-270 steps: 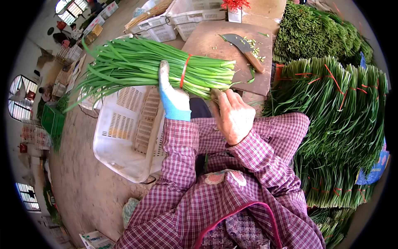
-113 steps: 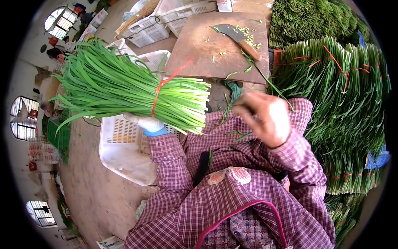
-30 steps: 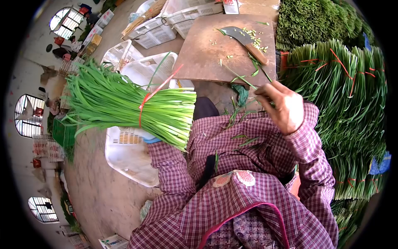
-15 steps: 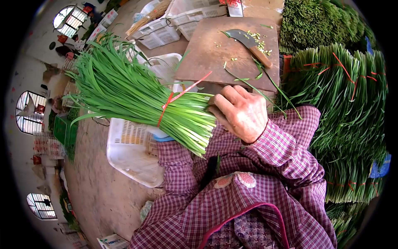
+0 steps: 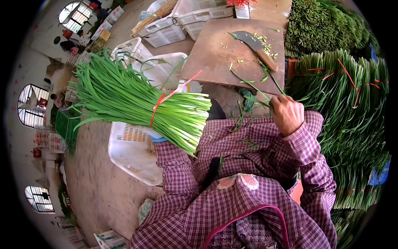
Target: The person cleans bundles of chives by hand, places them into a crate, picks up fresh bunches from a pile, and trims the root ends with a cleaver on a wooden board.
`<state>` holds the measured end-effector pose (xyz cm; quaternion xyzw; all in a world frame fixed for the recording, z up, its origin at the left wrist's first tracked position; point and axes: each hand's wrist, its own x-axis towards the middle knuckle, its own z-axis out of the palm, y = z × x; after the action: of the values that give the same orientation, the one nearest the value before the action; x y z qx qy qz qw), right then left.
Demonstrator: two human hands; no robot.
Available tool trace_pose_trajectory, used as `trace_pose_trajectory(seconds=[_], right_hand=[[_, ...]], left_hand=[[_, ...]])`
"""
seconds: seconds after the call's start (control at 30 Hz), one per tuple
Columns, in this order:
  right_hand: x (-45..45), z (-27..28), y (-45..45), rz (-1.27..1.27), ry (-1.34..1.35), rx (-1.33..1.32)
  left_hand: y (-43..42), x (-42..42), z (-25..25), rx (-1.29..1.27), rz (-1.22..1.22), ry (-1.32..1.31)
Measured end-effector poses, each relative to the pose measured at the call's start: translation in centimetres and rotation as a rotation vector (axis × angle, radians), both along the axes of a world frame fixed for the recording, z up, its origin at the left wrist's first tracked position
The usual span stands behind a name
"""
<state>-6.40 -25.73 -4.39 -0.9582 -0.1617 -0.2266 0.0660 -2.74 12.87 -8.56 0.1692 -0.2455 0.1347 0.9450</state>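
Green plastic crate is noted at far left, on the floor. To its right, well above the floor, a bunch of long green stalks is held sideways, leaf ends to the left, pale cut ends to the right. Part of a white basket is seen below the bunch, slots visible in its wall. The bunch is supported from underneath by the left hand, covered by a white-and-blue glove; its fingers are hidden, so their closure cannot be told. Just beyond, the bunch is bound by a red tie, one loose end raised. Farther right, a curved knife is laid on a brown board, chopped pieces beside it. Loose leaves are draped over the board's near edge towards the bare right hand, whose fingers are bent inward; whether a leaf is gripped cannot be told. At far right, green bundles are stacked, some bound with red.
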Motion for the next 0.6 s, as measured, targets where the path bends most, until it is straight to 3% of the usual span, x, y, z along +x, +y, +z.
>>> trace_pose_trajectory(seconds=[0.1,0.17,0.23,0.37,0.43,0.5,0.57,0.6], right_hand=[[-0.6,2.9,0.1,0.011,0.127,0.104],[-0.6,4.8,1.8,0.190,0.257,0.456],[0.2,4.7,3.3,0.371,0.351,0.526],[2.7,2.2,6.3,0.706,0.722,0.636],[3.1,3.1,8.0,0.804,1.089,0.804],[3.3,2.8,9.5,0.820,1.121,0.860],[4.1,2.3,10.9,0.950,1.182,1.156],[4.6,1.9,11.9,1.049,0.966,1.341]], left_hand=[[-0.4,-0.2,0.3,0.054,0.040,0.060],[-0.6,-0.2,0.4,0.099,0.060,0.109],[-0.8,-0.3,0.6,0.163,0.093,0.166],[-1.3,-0.7,0.7,0.360,0.148,0.343],[-1.2,-0.8,1.2,0.484,0.151,0.444],[-1.6,-0.8,1.6,0.516,0.121,0.456],[-2.3,-0.8,2.2,0.458,0.068,0.371],[-3.0,-1.1,3.7,0.544,0.041,0.368]])
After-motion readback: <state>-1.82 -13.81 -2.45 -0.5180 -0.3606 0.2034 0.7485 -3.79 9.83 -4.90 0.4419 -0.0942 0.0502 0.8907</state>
